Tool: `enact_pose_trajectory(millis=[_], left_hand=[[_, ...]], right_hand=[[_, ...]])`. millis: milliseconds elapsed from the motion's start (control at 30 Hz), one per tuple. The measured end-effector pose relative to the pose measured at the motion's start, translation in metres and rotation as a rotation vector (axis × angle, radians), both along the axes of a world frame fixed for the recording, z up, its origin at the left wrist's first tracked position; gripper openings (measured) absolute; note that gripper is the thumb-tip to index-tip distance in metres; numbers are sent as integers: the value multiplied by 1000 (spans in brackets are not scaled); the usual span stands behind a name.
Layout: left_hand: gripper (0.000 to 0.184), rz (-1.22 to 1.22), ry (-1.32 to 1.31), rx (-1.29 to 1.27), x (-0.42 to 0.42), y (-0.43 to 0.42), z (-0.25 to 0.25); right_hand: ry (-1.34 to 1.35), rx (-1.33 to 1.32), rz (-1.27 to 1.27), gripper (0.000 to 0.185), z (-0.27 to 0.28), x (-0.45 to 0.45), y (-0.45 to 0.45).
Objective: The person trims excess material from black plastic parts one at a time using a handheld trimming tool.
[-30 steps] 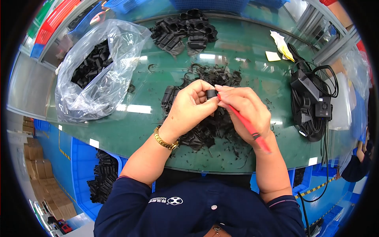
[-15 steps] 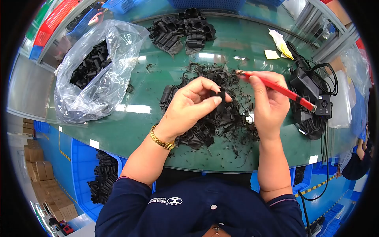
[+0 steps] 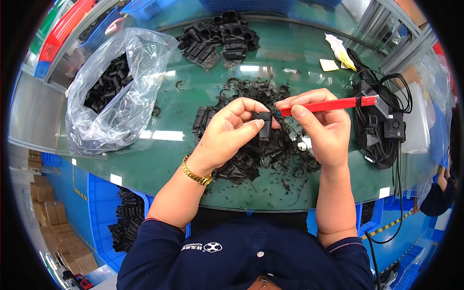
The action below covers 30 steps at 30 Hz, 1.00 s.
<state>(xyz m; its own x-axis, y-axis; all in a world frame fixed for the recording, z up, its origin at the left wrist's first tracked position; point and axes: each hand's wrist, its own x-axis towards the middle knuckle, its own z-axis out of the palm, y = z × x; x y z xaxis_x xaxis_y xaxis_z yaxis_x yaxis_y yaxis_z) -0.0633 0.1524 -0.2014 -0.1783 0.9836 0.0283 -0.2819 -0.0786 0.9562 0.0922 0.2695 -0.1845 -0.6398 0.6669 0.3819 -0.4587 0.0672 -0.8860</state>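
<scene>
My left hand [image 3: 227, 133] pinches a small black moulded part [image 3: 264, 129], short and tube-like, between thumb and fingers above the scrap pile. In my right hand [image 3: 326, 128] is a slim red-handled trimming tool [image 3: 333, 105], its handle pointing out to the right. The tool's working tip is at the upper right of the black part; I cannot make out its exact shape or whether it touches. Beneath both hands lies a heap of thin black shavings and scraps [image 3: 241, 166]. Several similar black parts [image 3: 203, 118] lie just left of my left hand.
A clear plastic bag [image 3: 121, 128] of black parts stands at left on the green table [image 3: 159, 169]. More black parts [image 3: 217, 38] are piled at the back. A black device with cables [image 3: 394, 128] and a yellow paper [image 3: 329, 65] lie at right. Blue bins [image 3: 99, 212] sit below.
My right hand has brought the red-handled tool left and down to the black part, its handle now nearly level. My left hand has turned the part so more of it shows.
</scene>
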Motion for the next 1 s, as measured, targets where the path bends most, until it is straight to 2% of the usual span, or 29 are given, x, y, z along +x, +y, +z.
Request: enact_pose_trajectory(millis=[300,367,400,467,533,633,700,733,800,833,867,933,1000], left_hand=[[21,10,-30,5,0,0,0],[22,46,3,-21,1,-2,4],[23,81,36,-48,2,-3,5],[23,125,19,-61,3,1,-2],[24,161,3,-82,4,3,-6],[20,141,-67,-145,5,1,2],[20,91,-90,-93,5,2,1],[20,44,-111,-41,4,1,-1],[17,26,-122,27,2,3,-6],[16,33,-172,75,2,5,-6],[16,39,-220,123,1,5,-6],[14,11,-247,135,-3,5,-6],[14,37,-366,93,-1,5,-5]], right_hand=[[-57,106,28,10,-3,-2,-2],[-105,423,-75,15,-5,-4,-3],[-104,423,-73,15,-6,-7,-4],[-117,905,-265,20,-11,-13,-7],[-131,1103,-318,25,-21,-16,-10],[-121,1070,-440,26,-23,-16,-5],[-120,1013,-532,28,-20,-13,8],[-138,960,-570,20,-14,-12,10],[-160,407,-441,7,-14,-8,5],[-277,215,-382,5,-7,-3,2],[-271,216,-379,5,-7,-5,2],[-72,87,-251,8,-11,-9,3],[-38,88,-243,11,-12,-12,1]])
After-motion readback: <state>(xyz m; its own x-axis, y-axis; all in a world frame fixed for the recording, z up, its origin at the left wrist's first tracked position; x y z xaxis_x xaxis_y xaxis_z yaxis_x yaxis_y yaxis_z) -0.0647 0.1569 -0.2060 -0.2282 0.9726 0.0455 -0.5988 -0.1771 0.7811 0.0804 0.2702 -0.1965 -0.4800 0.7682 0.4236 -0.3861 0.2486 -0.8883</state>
